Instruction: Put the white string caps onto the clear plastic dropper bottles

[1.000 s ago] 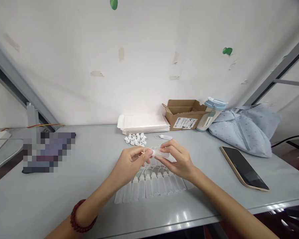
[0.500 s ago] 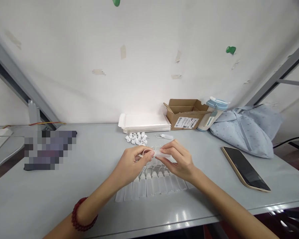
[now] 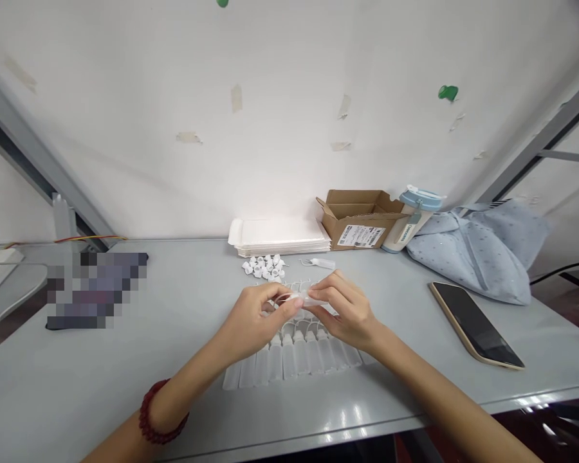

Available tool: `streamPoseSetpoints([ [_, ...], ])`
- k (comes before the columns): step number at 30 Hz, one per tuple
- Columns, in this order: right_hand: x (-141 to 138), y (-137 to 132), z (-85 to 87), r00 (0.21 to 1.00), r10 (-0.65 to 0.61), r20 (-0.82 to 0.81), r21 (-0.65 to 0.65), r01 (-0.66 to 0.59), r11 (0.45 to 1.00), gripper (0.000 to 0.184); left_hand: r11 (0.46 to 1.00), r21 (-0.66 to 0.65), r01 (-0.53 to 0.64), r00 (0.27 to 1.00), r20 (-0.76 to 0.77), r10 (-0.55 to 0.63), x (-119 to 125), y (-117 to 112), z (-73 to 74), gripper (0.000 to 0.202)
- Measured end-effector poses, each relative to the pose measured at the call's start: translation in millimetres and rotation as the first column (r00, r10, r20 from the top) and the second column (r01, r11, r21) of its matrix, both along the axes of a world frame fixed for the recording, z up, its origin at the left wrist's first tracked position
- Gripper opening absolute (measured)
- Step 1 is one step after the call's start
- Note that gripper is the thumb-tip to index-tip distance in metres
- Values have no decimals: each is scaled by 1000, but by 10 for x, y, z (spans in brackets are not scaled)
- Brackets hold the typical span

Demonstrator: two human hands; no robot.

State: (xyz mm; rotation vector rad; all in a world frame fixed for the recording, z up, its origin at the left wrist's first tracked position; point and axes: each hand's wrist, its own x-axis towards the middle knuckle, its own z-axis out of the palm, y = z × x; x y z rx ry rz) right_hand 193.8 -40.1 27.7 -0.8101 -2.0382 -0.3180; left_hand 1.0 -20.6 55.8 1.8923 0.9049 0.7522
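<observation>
Bottle (image 3: 312,301): probably light, squeezable; hold mid-body.
Left hand (image 3: 260,318): seemingly pinching one end (half-hidden).
Right hand (image 3: 350,308): you grip its body.

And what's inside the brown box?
Only plain inner walls show inside the brown box. Its front wall covers the bottom, so I can't tell whether anything is lying down there.

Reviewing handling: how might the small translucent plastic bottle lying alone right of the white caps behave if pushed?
The bottle looks small, translucent: probably light. Its rounded body may roll, though its thin, curved white tube might resist.
</observation>
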Motion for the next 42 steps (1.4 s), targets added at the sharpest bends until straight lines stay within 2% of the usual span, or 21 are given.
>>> streamPoseSetpoints([
  [5,-6,7,-4,1000,-14,28,57,12,998,15,992,-123,39,999,-6,-40,-18,11,21,33],
  [7,7,22,-7,999,-30,27,71,28,997,12,996,-72,45,999,-1,-45,-14,8,14,26],
  [11,61,59,-28,996,-72,44,83,68,994,12,987,146,73,994,66,-83,23,-27,-34,12],
  [13,81,68,-28,996,-70,54,64,67,996,12,982,176,73,993,81,-89,41,-47,-52,11],
  [16,79,57,1,996,-50,67,3,50,999,8,993,119,21,997,75,-30,40,-53,-44,9],
  [19,48,32,36,998,-12,64,-56,16,998,21,999,22,-34,996,86,32,10,-26,-5,13],
  [23,5,-5,53,1000,29,1,-143,-28,989,19,994,-106,19,996,86,-10,-34,7,48,22],
  [25,-9,-27,61,999,35,-39,-208,-43,977,21,994,-106,38,997,77,-30,-45,4,55,23],
  [27,-18,-50,80,996,41,-85,-311,-65,948,24,998,-27,53,997,65,-51,-46,-10,41,20],
  [29,-22,-68,104,987,39,-154,-450,-106,887,27,990,129,53,997,43,-59,-36,-24,8,19],
  [31,-23,-76,127,973,25,-231,-566,-155,810,29,955,296,31,999,26,-41,-20,-31,-30,19],
  [33,-22,-76,141,957,10,-289,-619,-195,761,31,931,365,-5,999,36,-8,-5,-30,-53,17],
  [35,-19,-73,142,950,6,-312,-618,-207,758,31,954,299,-16,999,40,4,2,-28,-49,16],
  [37,-13,-70,135,953,12,-304,-588,-198,784,30,988,154,10,999,35,-15,2,-32,-21,20],
  [39,-6,-71,125,961,16,-276,-550,-171,817,29,999,25,44,998,37,-45,1,-44,12,25],
  [42,-8,-75,105,970,24,-242,-511,-148,846,28,998,-17,56,997,46,-55,11,-70,29,26],
])
